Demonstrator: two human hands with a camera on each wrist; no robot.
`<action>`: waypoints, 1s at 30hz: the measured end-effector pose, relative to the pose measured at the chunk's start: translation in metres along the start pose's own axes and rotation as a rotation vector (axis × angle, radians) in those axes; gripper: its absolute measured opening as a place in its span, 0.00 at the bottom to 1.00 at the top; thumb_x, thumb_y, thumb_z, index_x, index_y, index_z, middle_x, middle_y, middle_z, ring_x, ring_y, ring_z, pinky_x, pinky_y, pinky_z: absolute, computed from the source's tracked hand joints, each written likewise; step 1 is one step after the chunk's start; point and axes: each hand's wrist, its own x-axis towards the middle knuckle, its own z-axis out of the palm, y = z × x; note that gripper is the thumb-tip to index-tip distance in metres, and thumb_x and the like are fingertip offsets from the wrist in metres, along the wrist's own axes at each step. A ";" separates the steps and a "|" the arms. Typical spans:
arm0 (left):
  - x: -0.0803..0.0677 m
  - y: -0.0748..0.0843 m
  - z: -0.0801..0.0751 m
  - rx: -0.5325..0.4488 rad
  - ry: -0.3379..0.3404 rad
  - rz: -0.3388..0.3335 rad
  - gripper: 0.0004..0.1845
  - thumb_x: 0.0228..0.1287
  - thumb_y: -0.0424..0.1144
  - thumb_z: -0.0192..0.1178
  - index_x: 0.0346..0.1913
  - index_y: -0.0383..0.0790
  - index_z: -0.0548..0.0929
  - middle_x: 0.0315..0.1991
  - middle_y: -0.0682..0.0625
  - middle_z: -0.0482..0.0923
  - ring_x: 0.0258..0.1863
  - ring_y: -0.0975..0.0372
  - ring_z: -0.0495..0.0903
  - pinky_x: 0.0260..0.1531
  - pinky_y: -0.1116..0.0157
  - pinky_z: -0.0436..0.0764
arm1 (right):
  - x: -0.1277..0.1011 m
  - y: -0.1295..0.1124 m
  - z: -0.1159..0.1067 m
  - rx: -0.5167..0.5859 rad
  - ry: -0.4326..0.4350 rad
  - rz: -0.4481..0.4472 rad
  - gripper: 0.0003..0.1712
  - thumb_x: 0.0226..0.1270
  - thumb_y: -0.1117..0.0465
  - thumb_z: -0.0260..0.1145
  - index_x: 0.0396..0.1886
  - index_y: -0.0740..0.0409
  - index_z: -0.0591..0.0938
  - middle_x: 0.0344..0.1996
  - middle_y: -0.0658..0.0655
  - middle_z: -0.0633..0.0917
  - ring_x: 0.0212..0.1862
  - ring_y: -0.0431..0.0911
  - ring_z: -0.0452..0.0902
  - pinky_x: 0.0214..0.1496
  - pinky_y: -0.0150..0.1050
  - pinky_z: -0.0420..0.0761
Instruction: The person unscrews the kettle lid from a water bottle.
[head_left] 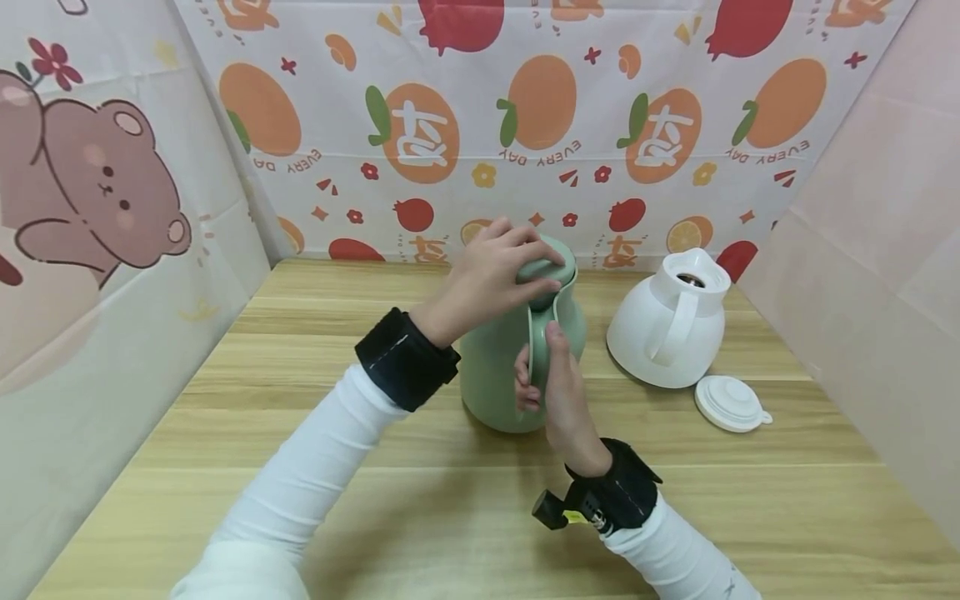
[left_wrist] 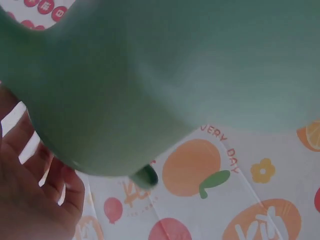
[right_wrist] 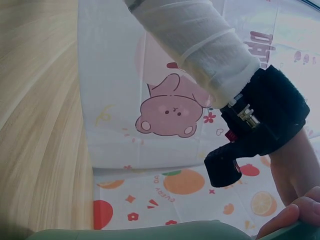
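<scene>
A pale green thermos jug [head_left: 491, 375] stands upright on the wooden table. My left hand [head_left: 491, 271] reaches over its top and grips the round green lid [head_left: 557, 265], thumb on the near side and fingers across it. Lower down, my right hand [head_left: 564, 404] holds the jug's handle [head_left: 537, 342], fingers curled round it and thumb along its upper part. The left wrist view shows the jug's green body [left_wrist: 150, 90] large and close, with the left hand [left_wrist: 37, 200] at its lower left. Whether the lid is seated or loose is hard to tell.
To the right stands a white jug [head_left: 645, 337], its top uncovered and its handle facing me. A white lid [head_left: 729, 404] lies beside it on the wooden table [head_left: 360, 517]. Printed cloth [head_left: 480, 117] hangs behind the table, and more cloth lines both sides.
</scene>
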 end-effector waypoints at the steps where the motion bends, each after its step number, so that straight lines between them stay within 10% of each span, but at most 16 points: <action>1: 0.001 0.001 0.001 0.019 0.002 -0.007 0.15 0.55 0.47 0.66 0.42 0.43 0.84 0.37 0.50 0.76 0.35 0.57 0.65 0.36 0.63 0.65 | 0.000 0.000 0.000 -0.002 0.005 0.002 0.34 0.71 0.40 0.38 0.13 0.59 0.64 0.08 0.51 0.61 0.11 0.42 0.53 0.14 0.35 0.58; 9: 0.005 0.004 0.005 0.082 0.041 -0.005 0.16 0.53 0.49 0.67 0.39 0.43 0.85 0.35 0.49 0.76 0.32 0.56 0.65 0.35 0.63 0.65 | 0.000 0.000 0.000 -0.010 -0.002 0.002 0.34 0.71 0.40 0.38 0.13 0.59 0.64 0.08 0.51 0.61 0.11 0.42 0.54 0.14 0.34 0.59; 23: -0.016 -0.024 -0.001 -0.297 0.062 0.138 0.10 0.60 0.30 0.59 0.45 0.37 0.82 0.47 0.46 0.77 0.51 0.58 0.71 0.53 0.60 0.65 | 0.000 0.001 -0.002 -0.005 0.007 0.004 0.34 0.71 0.40 0.38 0.13 0.60 0.63 0.08 0.52 0.60 0.11 0.43 0.54 0.14 0.36 0.58; 30: -0.016 -0.023 -0.003 -0.295 0.056 0.138 0.12 0.58 0.32 0.63 0.46 0.37 0.82 0.47 0.47 0.77 0.48 0.58 0.70 0.48 0.62 0.68 | 0.000 0.001 0.000 0.005 0.009 0.004 0.34 0.71 0.40 0.38 0.13 0.60 0.64 0.08 0.52 0.60 0.11 0.42 0.53 0.14 0.36 0.58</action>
